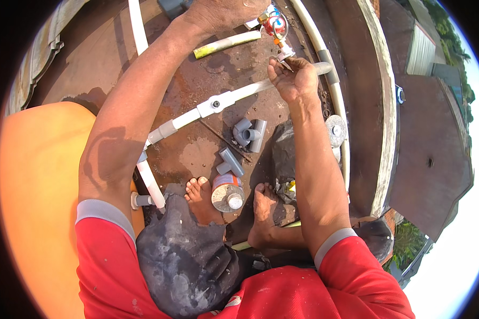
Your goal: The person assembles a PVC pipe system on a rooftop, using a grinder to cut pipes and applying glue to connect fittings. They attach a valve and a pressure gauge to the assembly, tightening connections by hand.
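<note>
Up at the roof's far edge, the left hand (pixel 226 11) clasps the valve (pixel 274 24) while right-hand fingers (pixel 290 77) pinch its white fitting (pixel 285 51), a joining step that, I judge, next needs careful twisting.

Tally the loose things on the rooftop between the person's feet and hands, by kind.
Grey pipe fittings: 3, two in a cluster and one tee nearer the feet
Round can: 1
Short pale pipe offcut: 1
Total: 5
</note>
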A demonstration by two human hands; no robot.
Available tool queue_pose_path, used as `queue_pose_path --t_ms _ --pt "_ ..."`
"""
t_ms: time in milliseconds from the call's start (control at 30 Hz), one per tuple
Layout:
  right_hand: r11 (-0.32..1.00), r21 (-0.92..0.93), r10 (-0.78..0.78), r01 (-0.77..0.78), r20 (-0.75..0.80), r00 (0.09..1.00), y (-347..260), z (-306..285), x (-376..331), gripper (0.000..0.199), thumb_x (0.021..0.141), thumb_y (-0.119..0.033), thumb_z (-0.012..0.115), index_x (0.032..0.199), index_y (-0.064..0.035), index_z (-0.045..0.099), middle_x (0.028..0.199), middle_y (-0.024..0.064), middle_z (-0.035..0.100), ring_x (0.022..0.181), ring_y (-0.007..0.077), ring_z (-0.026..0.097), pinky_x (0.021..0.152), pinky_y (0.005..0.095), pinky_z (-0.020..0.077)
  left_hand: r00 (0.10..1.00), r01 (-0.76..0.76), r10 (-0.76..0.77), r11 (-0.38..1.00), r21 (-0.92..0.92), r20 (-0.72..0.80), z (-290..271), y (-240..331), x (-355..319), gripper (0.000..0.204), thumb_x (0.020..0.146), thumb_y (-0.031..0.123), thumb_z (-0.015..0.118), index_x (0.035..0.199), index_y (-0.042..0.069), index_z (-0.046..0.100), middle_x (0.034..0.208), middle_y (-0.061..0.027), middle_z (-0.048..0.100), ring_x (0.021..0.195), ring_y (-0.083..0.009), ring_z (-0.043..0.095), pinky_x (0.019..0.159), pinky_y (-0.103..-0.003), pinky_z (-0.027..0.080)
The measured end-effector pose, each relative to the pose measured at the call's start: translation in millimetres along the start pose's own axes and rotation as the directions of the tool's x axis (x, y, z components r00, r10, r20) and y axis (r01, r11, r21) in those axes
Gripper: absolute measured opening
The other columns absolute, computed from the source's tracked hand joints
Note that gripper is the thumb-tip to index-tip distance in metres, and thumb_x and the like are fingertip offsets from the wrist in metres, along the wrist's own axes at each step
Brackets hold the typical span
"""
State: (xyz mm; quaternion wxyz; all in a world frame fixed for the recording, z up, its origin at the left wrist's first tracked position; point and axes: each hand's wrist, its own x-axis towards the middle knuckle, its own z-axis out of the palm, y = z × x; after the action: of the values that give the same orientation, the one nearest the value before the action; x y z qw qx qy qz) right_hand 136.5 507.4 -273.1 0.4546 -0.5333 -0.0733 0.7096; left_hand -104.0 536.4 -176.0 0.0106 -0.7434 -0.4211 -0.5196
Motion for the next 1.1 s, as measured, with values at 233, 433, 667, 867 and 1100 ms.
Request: queue_pose_path --t_ms 233,433,667,867,1100 --pt "0.986 -0.168 0.024 -0.014 0.055 0.998 13 20 -41 0.020 0.106 -0.014 0.074 0.119 0.0002 0.076 0.076 -0.0050 0.050 0.063 0.0070 0.041 0.058 0.0251 0.0405 1.000 -0.017 0.018 1.000 -0.022 0.007 -2 9 6 0.091 0.080 0.002 0.076 0.165 0.006 0.043 0.159 -0.0217 0.046 0.134 -0.0352 0.060 0.106 -0.040 0.059" --pt "0.979 -0.087 -0.180 0.182 0.023 0.983 -35 22 -27 0.018 0.105 -0.025 0.077 0.105 -0.0078 0.072 0.083 -0.0021 0.062 0.071 0.0088 0.053 0.069 0.0297 0.0465 0.999 0.024 -0.025 1.000 0.019 0.029 0 7 4 0.092 0.080 0.003 0.076 0.166 0.007 0.042 0.158 -0.0206 0.046 0.131 -0.0340 0.060 0.105 -0.039 0.059" --pt "0.992 -0.030 -0.124 0.122 -0.038 0.992 -21 5 16 0.036 0.114 -0.035 0.062 0.131 -0.0032 0.061 0.128 0.0191 0.064 0.121 0.0361 0.066 0.107 0.0545 0.0562 1.000 0.012 -0.011 0.999 -0.038 0.018 -3 9 6 0.093 0.081 0.004 0.078 0.166 0.007 0.041 0.158 -0.0213 0.046 0.136 -0.0346 0.058 0.105 -0.040 0.060" --pt "1.000 0.007 -0.011 0.011 -0.006 1.000 7 6 -15 0.023 0.111 -0.009 0.048 0.123 0.0075 0.058 0.127 0.0265 0.057 0.108 0.0351 0.069 0.099 0.0579 0.0623 0.999 -0.039 0.039 0.999 -0.036 -0.005 -2 0 3 0.091 0.082 0.005 0.079 0.165 0.005 0.041 0.158 -0.0217 0.045 0.135 -0.0352 0.058 0.104 -0.040 0.060" --pt "0.983 -0.176 -0.025 0.050 0.139 0.990 10 17 -54 0.023 0.111 -0.016 0.066 0.124 0.0013 0.074 0.085 0.0004 0.064 0.073 0.0102 0.066 0.068 0.0320 0.0639 1.000 -0.007 0.007 0.999 -0.037 0.011 -1 4 3 0.090 0.083 0.004 0.079 0.165 0.004 0.041 0.158 -0.0219 0.046 0.133 -0.0347 0.059 0.103 -0.040 0.060"
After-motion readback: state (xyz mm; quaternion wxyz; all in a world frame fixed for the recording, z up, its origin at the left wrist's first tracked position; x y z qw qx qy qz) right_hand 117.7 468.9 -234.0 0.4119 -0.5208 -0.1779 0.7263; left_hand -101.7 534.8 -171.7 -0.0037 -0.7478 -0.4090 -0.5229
